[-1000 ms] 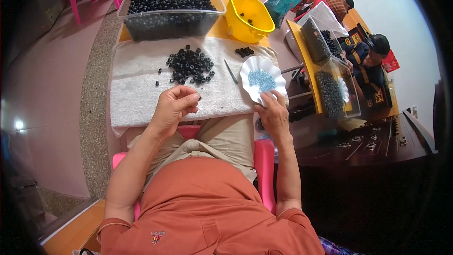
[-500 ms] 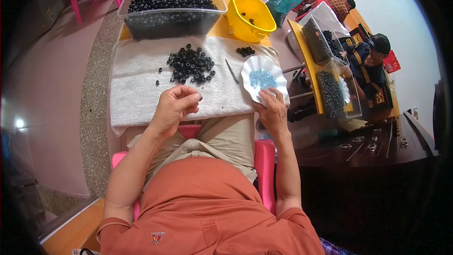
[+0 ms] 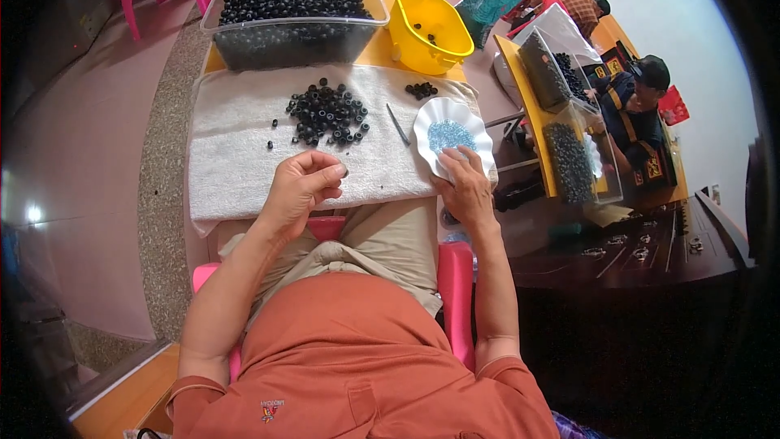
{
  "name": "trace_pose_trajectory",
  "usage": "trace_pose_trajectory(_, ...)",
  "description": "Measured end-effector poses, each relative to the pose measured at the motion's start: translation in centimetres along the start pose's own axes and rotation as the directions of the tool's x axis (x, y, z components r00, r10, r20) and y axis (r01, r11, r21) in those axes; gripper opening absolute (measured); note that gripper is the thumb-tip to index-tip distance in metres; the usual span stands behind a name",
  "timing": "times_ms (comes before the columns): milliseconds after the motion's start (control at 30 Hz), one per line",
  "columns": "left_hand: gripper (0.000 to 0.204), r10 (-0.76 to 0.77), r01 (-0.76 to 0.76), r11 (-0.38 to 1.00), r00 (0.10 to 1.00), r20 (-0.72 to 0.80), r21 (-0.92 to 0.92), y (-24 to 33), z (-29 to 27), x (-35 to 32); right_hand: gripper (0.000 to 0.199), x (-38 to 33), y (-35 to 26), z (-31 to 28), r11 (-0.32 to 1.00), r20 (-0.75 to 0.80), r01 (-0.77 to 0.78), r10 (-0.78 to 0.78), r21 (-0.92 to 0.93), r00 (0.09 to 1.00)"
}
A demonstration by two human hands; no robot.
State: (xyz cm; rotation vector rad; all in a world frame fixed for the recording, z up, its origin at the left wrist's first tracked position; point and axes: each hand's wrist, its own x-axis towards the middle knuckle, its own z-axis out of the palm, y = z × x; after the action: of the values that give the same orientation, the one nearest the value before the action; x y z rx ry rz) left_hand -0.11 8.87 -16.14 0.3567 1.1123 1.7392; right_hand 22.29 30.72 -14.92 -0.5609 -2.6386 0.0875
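My left hand (image 3: 294,191) is closed in a pinch above the near edge of the white towel. A small black bead (image 3: 344,171) shows at its fingertips, mostly covered by them. To the right, my right hand (image 3: 466,191) reaches over the near rim of a white wavy-edged dish (image 3: 424,129), its fingers bent and apart from the thumb. Tiny pale-blue stones (image 3: 448,136) lie in that dish, close to those fingertips. A loose heap of black beads (image 3: 327,114) sits on the towel beyond my left hand. Left of the dish rest slim dark tweezers (image 3: 397,125).
A clear bin (image 3: 292,45) full of black beads stands at the back, beside a yellow basin (image 3: 406,32) holding a few. A small bead cluster (image 3: 421,90) lies on the towel (image 3: 227,171). At right, a co-worker (image 3: 638,106) sits by clear bead boxes (image 3: 569,164).
My right hand has shifted slightly, its fingers a little farther over the dish. The left hand keeps its pinch in nearly the same place.
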Motion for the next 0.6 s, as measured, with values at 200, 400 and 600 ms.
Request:
trace_pose_trajectory(200,0.011,-0.008,0.008,1.000,1.000,-0.007,0.004,0.11,0.14,-0.08,0.040,-0.18,0.21,0.16,1.000,0.042,0.012,-0.011,-0.012,0.999)
trace_pose_trajectory(400,0.012,0.001,-0.001,1.000,1.000,0.000,-0.005,0.01,0.17,-0.08,0.041,0.06,-0.16,0.15,0.999,0.053,0.035,-0.035,0.006,0.998)
trace_pose_trajectory(600,0.012,-0.006,0.006,1.000,1.000,-0.007,0.003,0.08,0.27,-0.25,0.043,0.27,-0.31,0.07,0.999,0.020,0.047,-0.047,0.011,0.999)
